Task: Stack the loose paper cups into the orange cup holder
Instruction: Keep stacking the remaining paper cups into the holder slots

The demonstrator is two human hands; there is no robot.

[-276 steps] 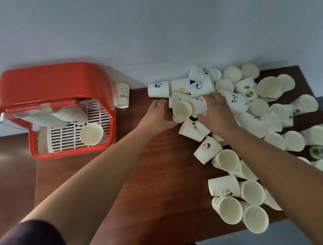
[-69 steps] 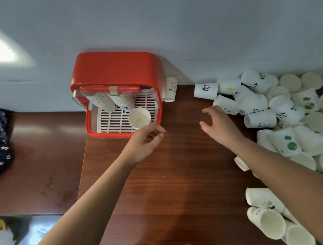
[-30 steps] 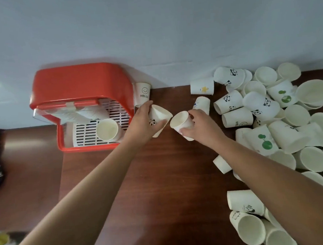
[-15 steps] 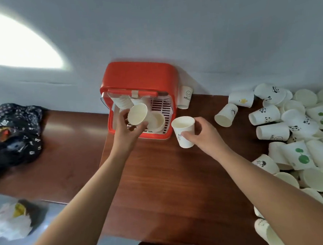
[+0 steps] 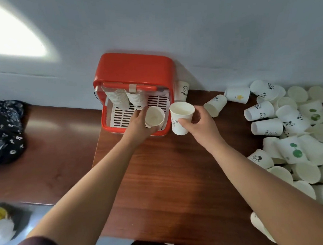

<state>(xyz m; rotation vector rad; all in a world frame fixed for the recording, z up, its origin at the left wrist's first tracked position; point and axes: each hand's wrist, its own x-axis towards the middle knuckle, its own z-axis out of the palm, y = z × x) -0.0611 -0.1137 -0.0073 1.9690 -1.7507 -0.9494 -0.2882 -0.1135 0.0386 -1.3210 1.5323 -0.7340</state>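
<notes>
Holding one cup in each hand, I am at the loading step, close in front of the orange holder [image 5: 135, 71]. My left hand [image 5: 138, 126] grips a cup [image 5: 154, 118] by its side, mouth up, right over the front of the holder's white slatted floor [image 5: 126, 115]. My right hand [image 5: 200, 122] is wrapped around a second cup [image 5: 181, 117], upright and just off the holder's right front corner. Inside, under the orange bar [image 5: 130, 85], two stacks of cups [image 5: 127, 99] hang side by side. I judge the next move is to tip the left cup and slide it up onto one of those stacks, lining the rims up squarely, then follow with the right one.

The table [image 5: 169, 178] under my arms is dark reddish wood, bare in the middle. To my right lies a big heap of loose cups [image 5: 293, 125], most on their sides, so much of the job is left. One cup with a smiley [image 5: 183, 91] stands against the holder's right wall. Farther left sits a dark patterned cloth [image 5: 4, 128]. Behind everything is a plain pale wall [image 5: 188, 26] with a bright patch of light [image 5: 6, 35].
</notes>
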